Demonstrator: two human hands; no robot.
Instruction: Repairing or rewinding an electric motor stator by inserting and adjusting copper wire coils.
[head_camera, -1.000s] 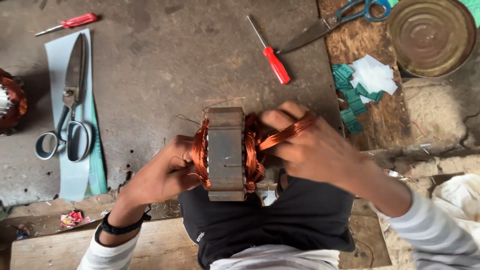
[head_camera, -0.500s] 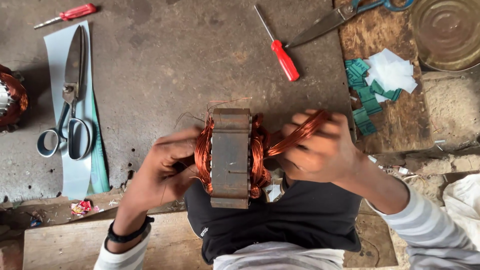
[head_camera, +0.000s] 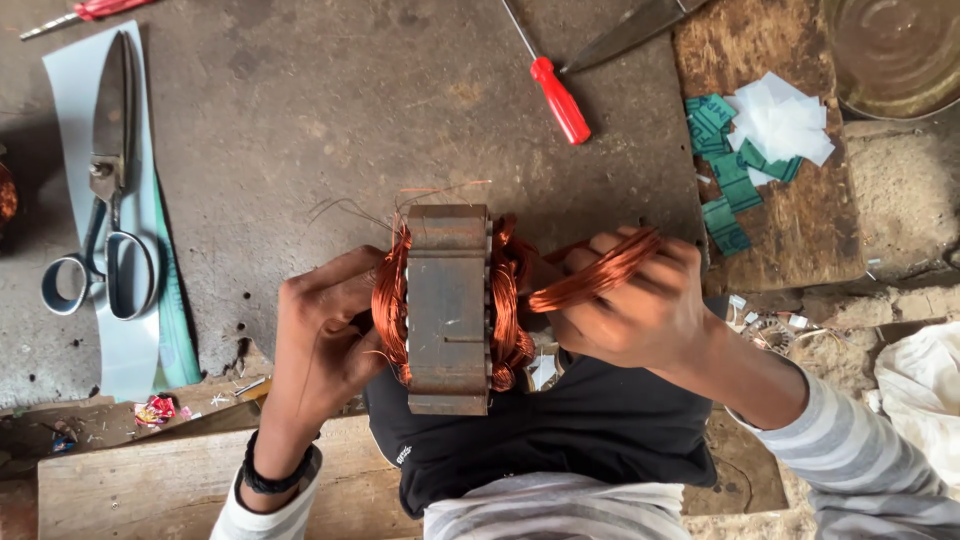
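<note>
Here, your left hand (head_camera: 325, 335) grips the copper windings on the near side of the stator core (head_camera: 447, 305), which rests upright over your lap at the edge of the grey surface (head_camera: 300, 130). Your right hand (head_camera: 640, 310) is closed around a copper wire coil (head_camera: 595, 272) leading from the core. A red screwdriver (head_camera: 555, 90) and shears (head_camera: 105, 190) lie well apart on the surface.

Light: soft, even daylight; no glare is seen.
Shadows: faint, cast beneath the scissors (head_camera: 105, 225).
Blur: slight motion smear is shown on the right hand (head_camera: 640, 305).
Focus: centre is rendered sharp.
</note>
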